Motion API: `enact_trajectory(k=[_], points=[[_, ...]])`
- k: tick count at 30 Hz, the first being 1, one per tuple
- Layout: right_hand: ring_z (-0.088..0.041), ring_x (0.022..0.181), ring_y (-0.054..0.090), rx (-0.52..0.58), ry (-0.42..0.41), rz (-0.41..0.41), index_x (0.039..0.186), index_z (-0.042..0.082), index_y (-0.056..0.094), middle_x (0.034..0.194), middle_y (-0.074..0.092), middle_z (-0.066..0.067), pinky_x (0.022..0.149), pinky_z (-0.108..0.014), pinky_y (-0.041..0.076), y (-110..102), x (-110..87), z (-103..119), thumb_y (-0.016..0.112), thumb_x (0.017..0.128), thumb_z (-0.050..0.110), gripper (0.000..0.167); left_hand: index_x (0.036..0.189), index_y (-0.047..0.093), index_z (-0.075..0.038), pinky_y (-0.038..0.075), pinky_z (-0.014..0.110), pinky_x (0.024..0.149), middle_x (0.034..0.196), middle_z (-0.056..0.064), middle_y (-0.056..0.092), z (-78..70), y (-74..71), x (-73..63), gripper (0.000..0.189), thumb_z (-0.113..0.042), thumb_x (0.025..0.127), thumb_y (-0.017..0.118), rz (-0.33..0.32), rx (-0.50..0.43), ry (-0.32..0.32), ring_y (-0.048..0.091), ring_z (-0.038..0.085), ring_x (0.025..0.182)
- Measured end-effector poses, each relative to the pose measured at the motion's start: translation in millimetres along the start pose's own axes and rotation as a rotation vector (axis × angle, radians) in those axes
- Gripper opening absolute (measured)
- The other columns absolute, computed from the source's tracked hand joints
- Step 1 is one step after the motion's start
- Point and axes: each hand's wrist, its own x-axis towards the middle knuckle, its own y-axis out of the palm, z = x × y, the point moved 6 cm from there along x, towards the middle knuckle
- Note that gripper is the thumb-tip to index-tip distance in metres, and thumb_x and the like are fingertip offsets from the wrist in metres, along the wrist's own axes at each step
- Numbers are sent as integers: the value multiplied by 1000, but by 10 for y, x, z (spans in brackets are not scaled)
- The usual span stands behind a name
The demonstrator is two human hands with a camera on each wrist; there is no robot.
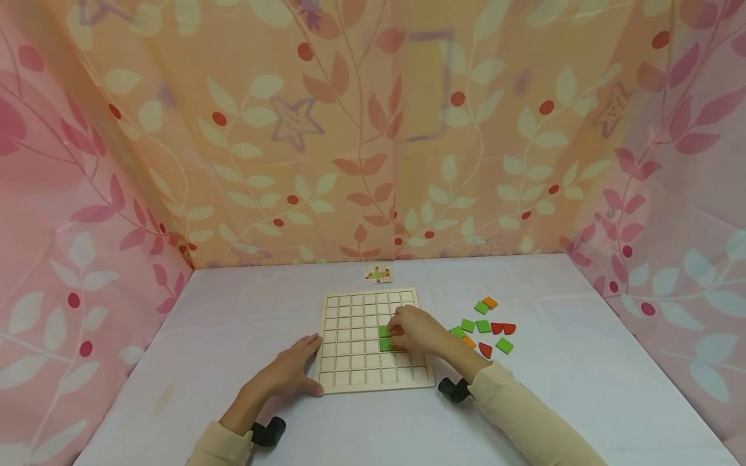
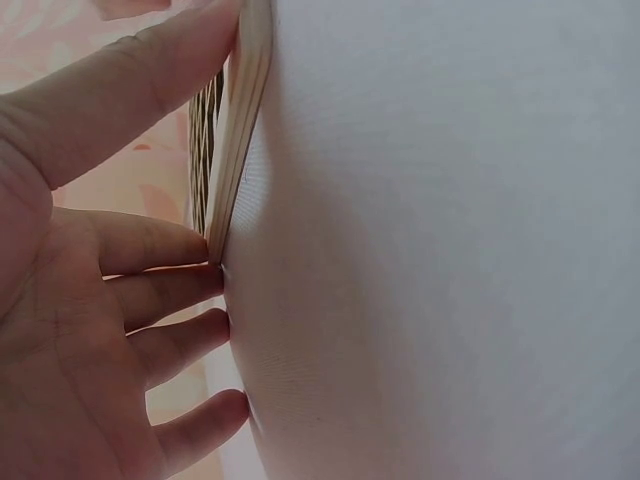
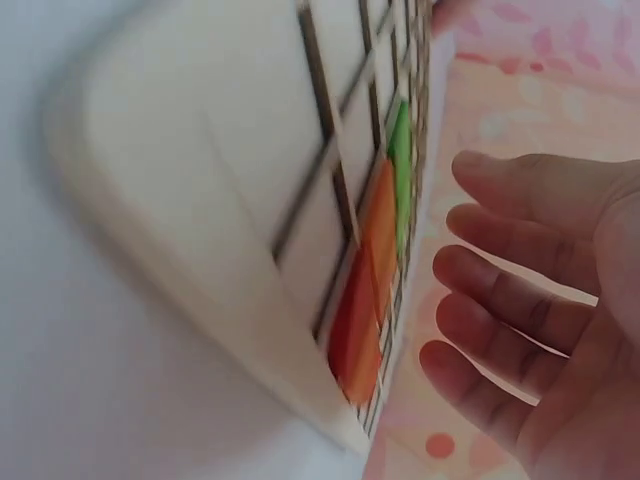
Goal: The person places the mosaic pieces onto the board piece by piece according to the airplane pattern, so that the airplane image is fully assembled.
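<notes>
A pale wooden grid board [image 1: 350, 375] lies flat on the table. My left hand [image 1: 289, 367] rests at its left side. In the left wrist view, straight fingers [image 2: 165, 295] touch the board's edge and the thumb lies along it near a corner. My right hand [image 1: 416, 330] is over the right half of the board, its fingers loosely bent with nothing between them in the right wrist view. Beneath it, green tiles [image 1: 386, 345] sit in grid cells beside an orange tile [image 3: 380, 235] and a red tile [image 3: 352, 325], partly hidden by the hand in the head view.
Right of the board lie loose green tiles [image 1: 483, 326], red rounded tiles [image 1: 509, 329] and orange tiles [image 1: 490, 302]. A small pattern card [image 1: 377, 273] lies behind the board. White cloth [image 1: 373, 433] covers the table, with patterned curtains [image 1: 361, 129] around it.
</notes>
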Motion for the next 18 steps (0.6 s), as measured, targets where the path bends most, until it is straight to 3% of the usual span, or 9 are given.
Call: enact_trajectory(k=[9,18], points=[[-17,87,58,136,139,11,99,7,76,91,66,-1,81,-35,51,-269,-100,-432,74,84,18,19,147,39,1,27,62,114,156,18,34,-3,-4,3,102,-25,64,90,4,7,7,27,39,146],[-19,87,60,110,233,-10,104,2,73,93,67,-4,82,-39,55,-515,-328,-960,73,86,16,23,147,39,1,27,62,114,156,18,34,-6,-1,-1,101,-24,64,90,10,7,3,27,40,146]])
